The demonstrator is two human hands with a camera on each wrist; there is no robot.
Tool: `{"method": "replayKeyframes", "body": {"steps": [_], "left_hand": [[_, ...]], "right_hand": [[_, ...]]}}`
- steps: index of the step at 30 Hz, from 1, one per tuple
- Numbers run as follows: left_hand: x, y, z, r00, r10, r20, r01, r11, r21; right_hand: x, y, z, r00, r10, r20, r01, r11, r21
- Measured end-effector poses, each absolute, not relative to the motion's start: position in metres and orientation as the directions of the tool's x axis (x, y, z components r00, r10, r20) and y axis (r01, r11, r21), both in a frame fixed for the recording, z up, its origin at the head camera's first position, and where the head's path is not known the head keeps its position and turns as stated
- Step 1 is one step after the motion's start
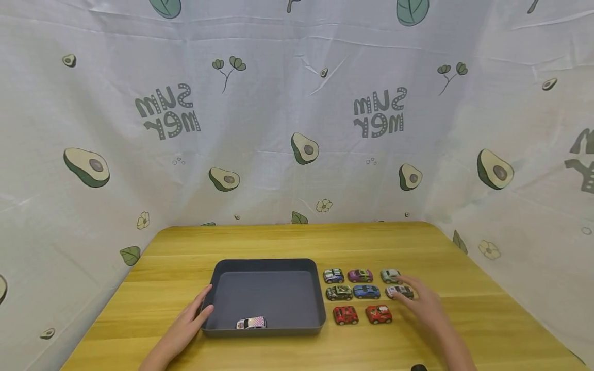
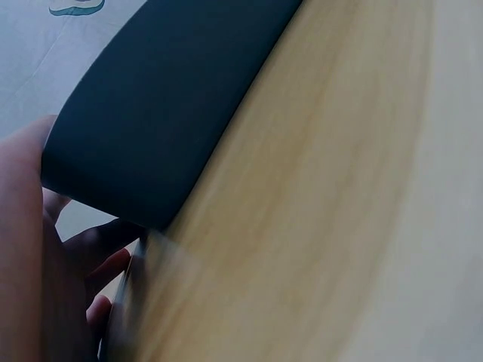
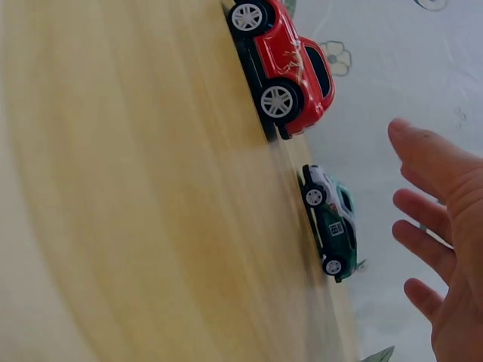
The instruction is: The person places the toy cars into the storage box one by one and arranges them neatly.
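Note:
A dark grey tray (image 1: 264, 332) lies on the table with a white car with a pink checkered roof (image 1: 251, 323) inside, near its front wall. My left hand (image 1: 185, 319) holds the tray's left side, thumb over the rim and fingers along the outer wall. My right hand (image 1: 424, 304) hovers over a white and black toy car (image 1: 401, 292), its thumb and fingers spread. Behind that car is a pale teal car (image 1: 391, 276), near my fingertips. In the right wrist view the fingers hold nothing, beside a green and white car (image 3: 332, 226) and a red car (image 3: 290, 68).
Right of the tray stand a white, blue and green car (image 1: 333, 276), a purple car (image 1: 360, 276), a camouflage car (image 1: 339, 293), a blue car (image 1: 366, 292) and two red cars, one spotted (image 1: 345, 315). A printed curtain (image 1: 278, 129) surrounds the wooden table (image 1: 260, 355).

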State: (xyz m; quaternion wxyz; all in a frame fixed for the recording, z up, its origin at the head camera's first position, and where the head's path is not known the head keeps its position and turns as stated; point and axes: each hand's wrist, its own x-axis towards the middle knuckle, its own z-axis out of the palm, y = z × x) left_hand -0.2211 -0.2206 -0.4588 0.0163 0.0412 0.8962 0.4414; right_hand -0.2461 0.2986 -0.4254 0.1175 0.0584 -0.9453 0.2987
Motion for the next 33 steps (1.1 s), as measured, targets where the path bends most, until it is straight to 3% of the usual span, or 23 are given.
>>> {"method": "replayKeyframes", "body": {"steps": [13,33], "left_hand": [[-0.221,-0.220,-0.457,-0.996,0.089,-0.001,0.053,0.599,0.799],[-0.221,-0.219,-0.457,-0.997,0.081,0.001,0.050,0.605,0.795]], "right_hand": [[-0.252,0.313,-0.443,-0.957,-0.052,0.287,-0.190,0.857,-0.478],[-0.263,0.322,-0.455,-0.977,-0.047,0.209,-0.141,0.875,-0.464]]}}
